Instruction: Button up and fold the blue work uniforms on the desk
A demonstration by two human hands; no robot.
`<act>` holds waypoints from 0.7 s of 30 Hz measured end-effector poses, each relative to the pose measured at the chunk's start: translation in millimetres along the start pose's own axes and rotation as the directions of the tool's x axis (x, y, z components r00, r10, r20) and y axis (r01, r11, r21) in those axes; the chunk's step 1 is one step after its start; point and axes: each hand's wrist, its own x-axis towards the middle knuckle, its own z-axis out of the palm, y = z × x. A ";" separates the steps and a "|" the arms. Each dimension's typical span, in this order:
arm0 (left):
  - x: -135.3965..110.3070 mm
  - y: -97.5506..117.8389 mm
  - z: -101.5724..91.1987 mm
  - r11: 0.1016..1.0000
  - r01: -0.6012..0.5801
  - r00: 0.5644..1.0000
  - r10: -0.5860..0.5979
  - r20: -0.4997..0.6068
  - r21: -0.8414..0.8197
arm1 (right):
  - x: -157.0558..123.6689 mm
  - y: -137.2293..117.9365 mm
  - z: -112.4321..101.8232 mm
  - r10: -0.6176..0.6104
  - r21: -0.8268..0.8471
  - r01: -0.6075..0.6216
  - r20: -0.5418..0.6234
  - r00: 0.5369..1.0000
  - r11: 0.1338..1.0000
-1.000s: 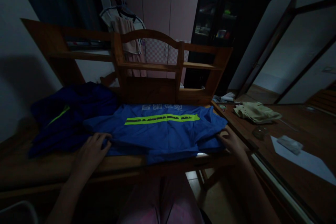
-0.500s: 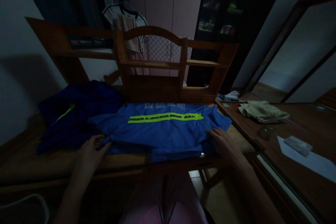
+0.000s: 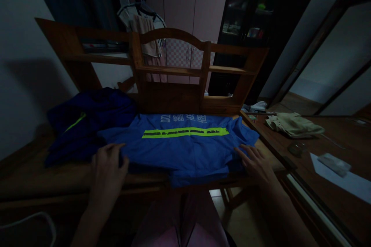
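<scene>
A blue shirt (image 3: 185, 154) lies spread on the wooden bench-like surface, its near edge hanging slightly over the front. It carries a yellow-green strip (image 3: 185, 132) with dark lettering and pale printed characters above that. My left hand (image 3: 108, 166) is at the shirt's near left edge, thumb apart from the fingers, with nothing visibly gripped. On the right side of the shirt, my right hand (image 3: 256, 162) rests with its fingers stretched over the fabric. A crumpled dark blue garment (image 3: 92, 119) with a yellow-green stripe sits to the left, partly under the shirt's left sleeve.
Behind the shirt stands a wooden shelf frame (image 3: 171, 70). To the right, a brown table (image 3: 324, 189) bears a folded light garment (image 3: 294, 124), a glass (image 3: 297, 148), and a white sheet (image 3: 348, 179) with a small packet on it. Clothes (image 3: 145, 34) hang on a rack behind.
My left hand has let go of the shirt's left edge and moved slightly right, its thumb and fingers parting. My right hand has shifted a little right. The view has turned slightly left.
</scene>
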 end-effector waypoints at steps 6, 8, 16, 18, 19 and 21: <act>2.7 59.2 26.5 0.950 -0.270 0.925 0.301 0.231 -0.159 | 4.6 6.7 -2.8 -0.065 0.084 0.060 0.052 0.997 0.995; -4.1 56.6 35.3 0.984 -0.174 0.910 0.177 0.376 -0.043 | -3.2 13.4 4.6 -0.020 0.187 0.021 -0.009 1.000 0.982; 44.0 93.8 10.8 0.965 -0.120 0.915 0.016 0.402 0.233 | -31.2 39.6 -4.0 0.714 0.603 -0.657 0.196 0.672 0.453; 75.3 126.6 21.1 0.964 -0.230 0.934 0.180 0.310 0.132 | -27.4 41.7 -5.3 0.777 0.586 -0.779 0.375 0.506 0.224; 90.2 143.6 31.7 0.955 -0.290 0.921 0.261 0.290 0.062 | -23.5 40.3 -4.2 0.754 0.606 -0.781 0.441 0.487 0.150; 113.5 173.8 61.3 0.944 -0.329 0.900 0.326 0.290 -0.040 | -12.8 33.3 0.2 0.729 0.704 -0.703 0.428 0.534 0.101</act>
